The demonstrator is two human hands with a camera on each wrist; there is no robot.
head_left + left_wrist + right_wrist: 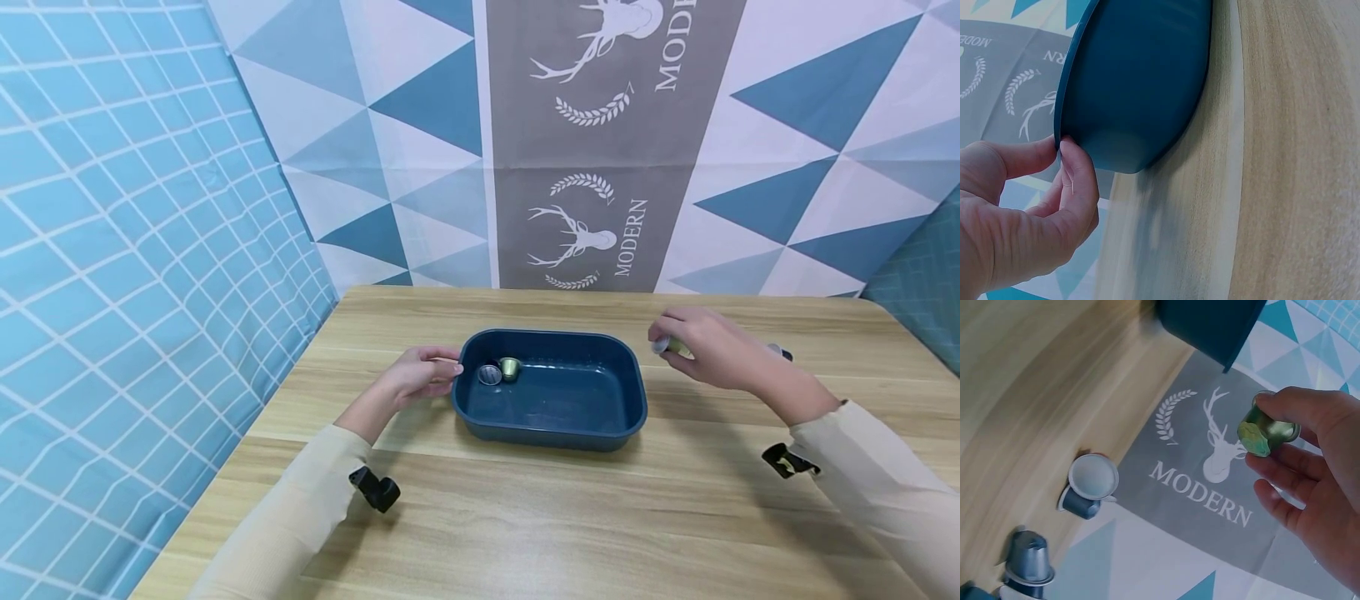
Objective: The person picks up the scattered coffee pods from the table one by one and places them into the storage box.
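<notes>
A dark blue rectangular tub [551,431] stands on the wooden table. Inside it, at the left end, lie a gold-green coffee capsule [510,369] and a second capsule [490,375] with its silvery lid up. My left hand [420,372] pinches the tub's left rim between thumb and fingertips, as the left wrist view shows up close. Just beyond the tub's right end, my right hand [705,346] holds a green coffee capsule [1263,428] between thumb and fingers, raised over the table. Its lid faces the tub in the head view.
More capsules sit on the table right of the tub: a pale-lidded one [1093,477] against a dark one [1079,504], and a grey-blue one [1029,553] nearby. The right forearm partly hides them in the head view. A patterned cloth wall [420,167] rises behind the table.
</notes>
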